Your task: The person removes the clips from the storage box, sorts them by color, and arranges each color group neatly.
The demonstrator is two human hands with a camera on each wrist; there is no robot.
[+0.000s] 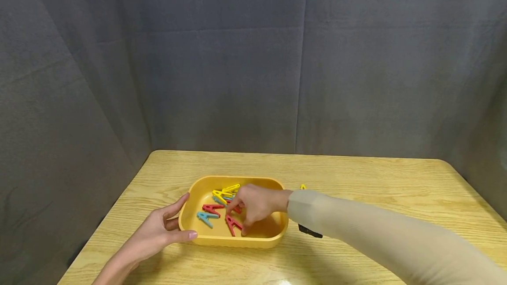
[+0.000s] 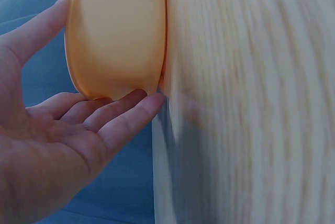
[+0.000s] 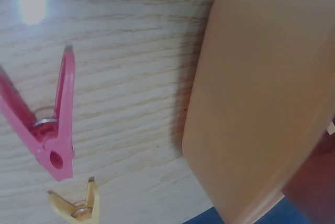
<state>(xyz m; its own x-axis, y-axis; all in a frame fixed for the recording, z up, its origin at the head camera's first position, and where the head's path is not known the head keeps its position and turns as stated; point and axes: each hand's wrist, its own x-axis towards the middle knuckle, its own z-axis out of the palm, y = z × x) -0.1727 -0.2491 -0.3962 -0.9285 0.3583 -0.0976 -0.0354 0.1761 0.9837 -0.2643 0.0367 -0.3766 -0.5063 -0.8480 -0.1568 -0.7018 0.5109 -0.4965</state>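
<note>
- Right hand (image 1: 253, 206): fingers curled down inside the yellow tray (image 1: 273, 232), tips on a red clothespin (image 1: 231, 224); firm hold cannot be told
- Left hand (image 1: 158, 232): relaxed, fingers straight, bracing the tray's end wall on the desk (image 1: 356, 179)
- Step judged: picking a pin; next, a secure pinch and lift

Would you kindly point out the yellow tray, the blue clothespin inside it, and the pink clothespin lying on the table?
yellow tray (image 1: 233, 242): head view, near outer wall.
blue clothespin (image 1: 206, 218): head view, middle of its body.
pink clothespin (image 3: 56, 140): right wrist view, on the arm near the spring.
</note>
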